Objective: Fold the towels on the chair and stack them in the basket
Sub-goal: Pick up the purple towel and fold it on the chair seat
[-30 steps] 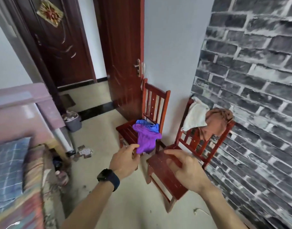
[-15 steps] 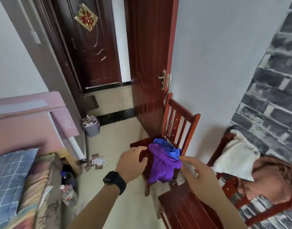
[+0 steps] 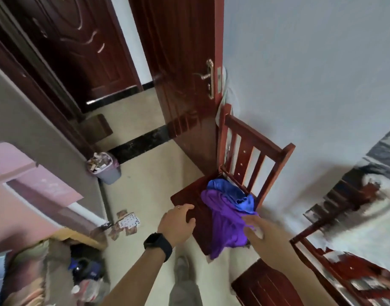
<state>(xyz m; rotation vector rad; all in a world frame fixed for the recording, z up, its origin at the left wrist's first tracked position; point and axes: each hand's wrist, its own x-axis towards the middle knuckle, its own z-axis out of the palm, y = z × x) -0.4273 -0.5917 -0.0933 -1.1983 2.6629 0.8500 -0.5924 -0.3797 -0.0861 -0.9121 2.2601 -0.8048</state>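
A purple towel (image 3: 225, 221) hangs over the front of a red wooden chair (image 3: 253, 160), with a blue towel (image 3: 231, 193) bunched behind it on the seat. My left hand (image 3: 177, 224), a black watch on its wrist, hovers by the seat's left front edge with its fingers loosely bent and holds nothing. My right hand (image 3: 263, 233) reaches the purple towel's right edge with fingers spread; whether it touches the cloth is unclear. No basket is in view.
A second red chair (image 3: 267, 283) stands at the lower right, blurred, with pale cloth (image 3: 379, 195) over its back. A dark red door (image 3: 185, 74) stands open behind the first chair. A full grey waste bin (image 3: 104, 167) and scattered cards (image 3: 125, 224) lie on the floor at left.
The view has swung left and closer to the chair. Both hands have moved forward toward the purple towel; the right hand is now at its edge.
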